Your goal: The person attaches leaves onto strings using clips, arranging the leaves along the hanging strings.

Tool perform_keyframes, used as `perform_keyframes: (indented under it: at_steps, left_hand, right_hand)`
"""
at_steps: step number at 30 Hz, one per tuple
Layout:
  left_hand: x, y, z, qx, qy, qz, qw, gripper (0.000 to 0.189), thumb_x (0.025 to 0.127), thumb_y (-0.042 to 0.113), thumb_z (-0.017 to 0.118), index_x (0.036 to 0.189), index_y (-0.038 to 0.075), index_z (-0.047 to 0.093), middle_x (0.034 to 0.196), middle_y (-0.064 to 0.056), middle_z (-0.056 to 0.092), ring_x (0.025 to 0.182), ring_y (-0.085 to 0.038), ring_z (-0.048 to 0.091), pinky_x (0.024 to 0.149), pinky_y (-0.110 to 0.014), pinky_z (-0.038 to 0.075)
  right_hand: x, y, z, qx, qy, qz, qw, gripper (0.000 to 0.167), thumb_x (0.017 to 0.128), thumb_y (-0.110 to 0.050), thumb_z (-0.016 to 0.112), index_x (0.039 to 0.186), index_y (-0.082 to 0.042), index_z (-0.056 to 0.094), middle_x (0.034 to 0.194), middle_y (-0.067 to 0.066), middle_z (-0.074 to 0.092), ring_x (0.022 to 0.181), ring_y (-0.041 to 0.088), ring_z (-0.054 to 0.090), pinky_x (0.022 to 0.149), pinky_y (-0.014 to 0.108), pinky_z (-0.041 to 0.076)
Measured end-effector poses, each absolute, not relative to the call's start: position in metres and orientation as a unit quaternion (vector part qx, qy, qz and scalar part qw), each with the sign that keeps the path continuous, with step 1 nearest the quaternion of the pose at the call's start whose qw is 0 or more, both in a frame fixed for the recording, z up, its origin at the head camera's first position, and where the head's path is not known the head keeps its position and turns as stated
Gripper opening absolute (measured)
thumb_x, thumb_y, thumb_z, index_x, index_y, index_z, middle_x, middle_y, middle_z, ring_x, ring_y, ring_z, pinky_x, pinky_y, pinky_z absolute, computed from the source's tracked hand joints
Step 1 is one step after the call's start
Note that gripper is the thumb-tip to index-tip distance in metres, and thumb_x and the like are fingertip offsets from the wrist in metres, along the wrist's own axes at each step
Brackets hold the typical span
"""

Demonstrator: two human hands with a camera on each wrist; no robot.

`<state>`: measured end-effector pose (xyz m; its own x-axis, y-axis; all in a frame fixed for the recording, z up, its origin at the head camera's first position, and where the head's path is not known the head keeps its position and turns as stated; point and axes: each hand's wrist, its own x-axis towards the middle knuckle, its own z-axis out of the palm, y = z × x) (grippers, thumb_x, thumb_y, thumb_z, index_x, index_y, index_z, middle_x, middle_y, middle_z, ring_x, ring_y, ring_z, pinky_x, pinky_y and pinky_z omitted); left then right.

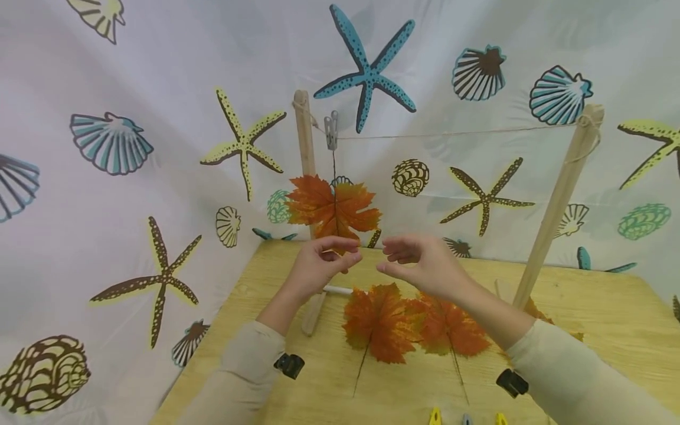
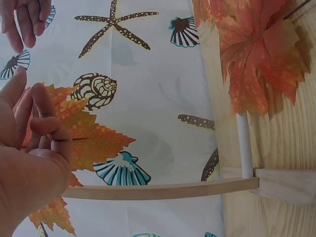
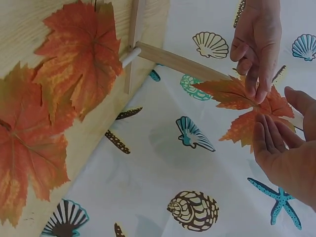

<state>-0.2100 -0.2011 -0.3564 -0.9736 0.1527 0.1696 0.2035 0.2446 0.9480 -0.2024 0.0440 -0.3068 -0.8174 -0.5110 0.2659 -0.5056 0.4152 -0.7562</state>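
Observation:
An orange artificial maple leaf [image 1: 353,206] hangs stem-up from a grey clothespin [image 1: 332,133] clipped near the left end of a string [image 1: 425,136]. My left hand [image 1: 325,265] is raised at the leaf's lower edge, fingers loosely bent and nothing visible between them. Across a small gap, my right hand [image 1: 422,265] faces it with relaxed fingers, likewise holding nothing. In the right wrist view the hanging leaf [image 3: 237,96] appears behind both hands. Below them, two more orange leaves, one left [image 1: 378,324] and one right [image 1: 457,330], lie overlapping on the wooden table [image 1: 234,336], stems toward me.
The string runs between a left wooden post [image 1: 304,136] and a right wooden post [image 1: 558,200]. A white rod [image 1: 339,290] extends from the left base. Another leaf [image 1: 536,311] is partly hidden behind my right forearm. Yellow [image 1: 435,417] and grey clothespins [image 1: 466,419] lie at the near edge.

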Motion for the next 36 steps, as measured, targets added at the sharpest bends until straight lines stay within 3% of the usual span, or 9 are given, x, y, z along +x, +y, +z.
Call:
perform_keyframes:
  at_steps: [6,11,16,23,36]
  left_hand:
    - [-0.207,-0.196,-0.361,-0.123,-0.785,-0.606,0.015,0.026,0.091,0.028,0.075,0.115,0.017,0.074,0.113,-0.004,0.073,0.082,-0.036,0.065,0.060,-0.026,0.050]
    - [-0.207,-0.192,-0.363,-0.119,-0.788,-0.605,0.006,0.024,0.092,0.027,0.074,0.113,0.016,0.075,0.112,-0.003,0.074,0.075,-0.023,0.065,0.054,-0.024,0.043]
    - [-0.207,-0.190,-0.369,-0.119,-0.787,-0.605,-0.010,0.026,0.091,0.029,0.074,0.114,0.017,0.075,0.117,-0.003,0.073,0.080,-0.031,0.066,0.062,-0.026,0.051]
    - [-0.205,-0.187,-0.380,-0.125,-0.793,-0.596,-0.028,0.026,0.092,0.030,0.074,0.115,0.018,0.075,0.122,-0.003,0.069,0.075,-0.018,0.065,0.070,-0.030,0.055]
    - [-0.198,-0.185,-0.391,-0.111,-0.806,-0.579,-0.047,0.025,0.091,0.034,0.074,0.113,0.021,0.077,0.122,-0.003,0.071,0.077,-0.019,0.062,0.074,-0.031,0.053]
  right_hand:
    - [-0.196,0.047,-0.320,-0.276,0.849,-0.450,0.015,0.044,0.090,-0.032,0.076,0.128,-0.012,0.067,0.120,0.007,0.072,0.105,0.022,0.071,0.092,0.041,0.056]
    - [-0.192,0.053,-0.331,-0.271,0.847,-0.456,0.018,0.044,0.089,-0.030,0.077,0.127,-0.009,0.067,0.117,0.008,0.073,0.103,0.021,0.071,0.091,0.040,0.057]
    - [-0.189,0.056,-0.342,-0.274,0.847,-0.456,0.019,0.042,0.089,-0.028,0.077,0.124,-0.006,0.068,0.113,0.008,0.074,0.099,0.020,0.072,0.088,0.036,0.058]
    - [-0.182,0.062,-0.358,-0.260,0.851,-0.454,0.041,0.041,0.090,-0.027,0.076,0.124,-0.006,0.068,0.113,0.008,0.074,0.098,0.019,0.071,0.086,0.033,0.058]
    - [-0.167,0.074,-0.387,-0.246,0.851,-0.458,0.079,0.042,0.090,-0.032,0.076,0.121,-0.004,0.069,0.110,0.008,0.074,0.095,0.016,0.070,0.080,0.025,0.057]
